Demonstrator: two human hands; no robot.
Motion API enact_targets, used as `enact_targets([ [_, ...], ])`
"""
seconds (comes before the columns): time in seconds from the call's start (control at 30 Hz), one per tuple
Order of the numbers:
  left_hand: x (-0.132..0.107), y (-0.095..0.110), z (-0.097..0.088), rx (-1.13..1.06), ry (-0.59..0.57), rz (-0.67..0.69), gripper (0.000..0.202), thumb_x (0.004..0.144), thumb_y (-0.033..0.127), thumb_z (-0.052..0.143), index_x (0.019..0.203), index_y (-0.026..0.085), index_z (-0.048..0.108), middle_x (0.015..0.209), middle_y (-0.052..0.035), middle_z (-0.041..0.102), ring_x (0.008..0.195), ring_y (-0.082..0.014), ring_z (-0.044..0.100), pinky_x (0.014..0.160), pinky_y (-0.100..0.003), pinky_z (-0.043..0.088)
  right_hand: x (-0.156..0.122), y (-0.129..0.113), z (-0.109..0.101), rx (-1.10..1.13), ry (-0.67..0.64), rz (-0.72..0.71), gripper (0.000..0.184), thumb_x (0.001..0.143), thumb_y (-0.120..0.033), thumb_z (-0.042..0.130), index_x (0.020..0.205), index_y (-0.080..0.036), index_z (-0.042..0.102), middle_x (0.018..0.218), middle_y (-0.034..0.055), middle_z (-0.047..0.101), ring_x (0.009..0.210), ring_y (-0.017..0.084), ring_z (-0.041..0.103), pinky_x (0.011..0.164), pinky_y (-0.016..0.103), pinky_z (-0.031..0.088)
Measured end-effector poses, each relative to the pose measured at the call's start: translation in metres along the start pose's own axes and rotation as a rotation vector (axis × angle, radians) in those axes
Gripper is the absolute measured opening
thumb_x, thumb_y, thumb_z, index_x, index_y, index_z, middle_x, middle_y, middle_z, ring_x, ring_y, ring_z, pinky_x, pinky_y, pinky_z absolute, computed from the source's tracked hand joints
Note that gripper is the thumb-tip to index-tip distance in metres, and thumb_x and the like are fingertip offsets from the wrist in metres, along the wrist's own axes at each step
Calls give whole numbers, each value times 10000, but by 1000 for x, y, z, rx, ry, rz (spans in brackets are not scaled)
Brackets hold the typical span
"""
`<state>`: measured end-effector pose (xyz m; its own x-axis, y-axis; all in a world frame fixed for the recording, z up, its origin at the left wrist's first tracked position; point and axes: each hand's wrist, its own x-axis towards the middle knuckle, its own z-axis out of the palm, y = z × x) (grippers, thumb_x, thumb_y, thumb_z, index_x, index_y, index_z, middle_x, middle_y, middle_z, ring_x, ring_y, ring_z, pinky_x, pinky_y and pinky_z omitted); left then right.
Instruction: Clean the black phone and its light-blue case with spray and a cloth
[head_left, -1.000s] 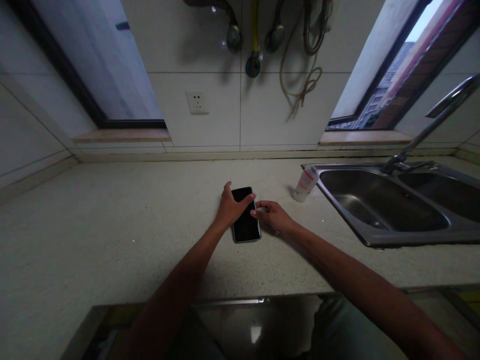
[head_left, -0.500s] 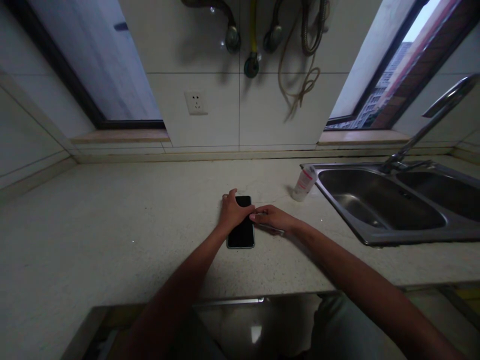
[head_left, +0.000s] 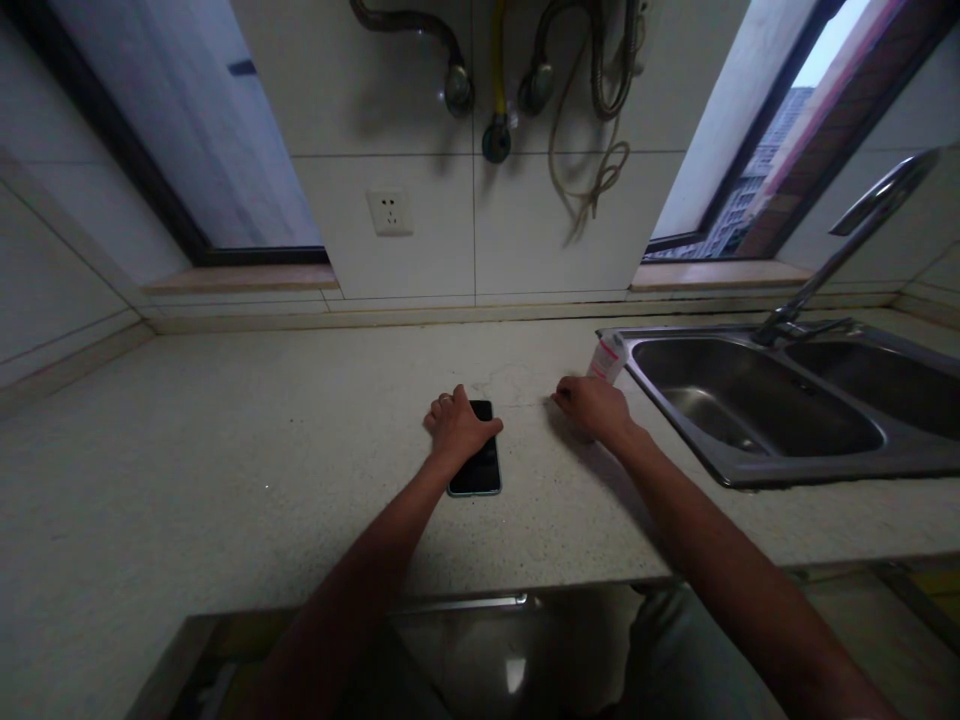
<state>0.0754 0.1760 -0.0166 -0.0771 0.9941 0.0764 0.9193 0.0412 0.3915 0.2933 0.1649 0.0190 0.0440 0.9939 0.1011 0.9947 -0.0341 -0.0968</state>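
2 hands are in view. The left hand [head_left: 457, 428] lies palm-down across the upper half of 1 black smartphone [head_left: 478, 472], which sits flat on the tabletop [head_left: 225, 480]; the hand hides that part without gripping it. The right hand [head_left: 592, 408], loosely curled and empty, rests on the tabletop just beside 1 white tube [head_left: 607, 360], whose base it hides, near a 2-basin steel sink [head_left: 750, 478].

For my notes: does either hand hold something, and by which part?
Left hand lies on the upper end of the phone, no clear grip; right hand holds nothing.
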Motion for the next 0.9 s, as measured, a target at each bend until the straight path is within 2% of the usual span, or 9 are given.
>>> enact_targets([
  [0.1, -1, 0, 0, 26, 0, 3, 904, 674, 561, 674, 1409, 107, 408, 1364, -245, 499, 1275, -393, 447, 1023, -512, 364, -6, 0, -3, -34, -49, 46, 222, 896, -325, 615, 964, -168, 756, 1005, 192, 743, 895, 336, 710, 679, 367, 477],
  [0.2, -3, 1, 1, 38, 8, 4, 862, 696, 553, 653, 1397, 111, 419, 1379, -243, 489, 1280, -387, 439, 1014, -502, 370, -11, -6, -4, 46, 163, -37, 261, 934, -341, 561, 1040, -179, 737, 1052, 168, 736, 938, 312, 690, 716, 362, 476],
  [0.27, -4, 2, 2, 43, 18, 3, 851, 706, 550, 645, 1399, 113, 417, 1388, -242, 484, 1284, -386, 434, 1013, -501, 368, -14, -14, -1, 149, 280, -177, 278, 962, -324, 506, 1026, -179, 735, 1020, 141, 740, 930, 273, 676, 744, 341, 466],
  [0.3, -4, 2, 2, 42, 23, 2, 857, 707, 552, 646, 1404, 113, 410, 1390, -242, 482, 1286, -386, 432, 1015, -501, 366, -16, -19, 3, 212, 288, -259, 279, 963, -315, 498, 995, -177, 738, 984, 128, 744, 899, 251, 672, 747, 329, 459],
  [0.4, -5, 3, 3, 37, 32, 0, 877, 712, 566, 657, 1418, 120, 388, 1398, -241, 480, 1297, -381, 425, 1023, -494, 355, -22, -35, 19, 442, 132, -451, 238, 928, -306, 537, 915, -180, 738, 880, 79, 745, 738, 183, 635, 688, 292, 431],
  [0.47, -6, 3, 2, 38, 30, -3, 867, 723, 558, 665, 1419, 125, 382, 1405, -238, 477, 1308, -370, 420, 1031, -482, 348, -24, -44, 33, 615, 2, -493, 258, 923, -313, 520, 855, -181, 730, 803, 51, 726, 678, 157, 599, 656, 278, 412],
  [0.53, -6, 2, 2, 39, 22, -8, 837, 729, 549, 674, 1398, 125, 402, 1406, -235, 476, 1314, -363, 418, 1035, -473, 347, -24, -51, 46, 827, -62, -419, 269, 895, -354, 535, 785, -175, 703, 696, 23, 673, 636, 147, 555, 612, 267, 389],
  [0.67, -4, 1, 2, 29, 28, -14, 785, 736, 603, 652, 1331, 127, 463, 1378, -231, 496, 1311, -365, 422, 1037, -477, 350, -18, -54, 60, 1173, -87, -212, 309, 814, -458, 606, 681, -180, 622, 602, -16, 580, 581, 130, 496, 567, 260, 371],
  [0.9, -6, 0, 6, -42, 49, 4, 757, 716, 597, 675, 1299, 150, 493, 1381, -224, 481, 1311, -373, 426, 1038, -509, 352, -15, -54, 57, 1338, -117, -162, 352, 770, -523, 665, 672, -187, 622, 611, -9, 597, 568, 122, 503, 569, 264, 399],
])
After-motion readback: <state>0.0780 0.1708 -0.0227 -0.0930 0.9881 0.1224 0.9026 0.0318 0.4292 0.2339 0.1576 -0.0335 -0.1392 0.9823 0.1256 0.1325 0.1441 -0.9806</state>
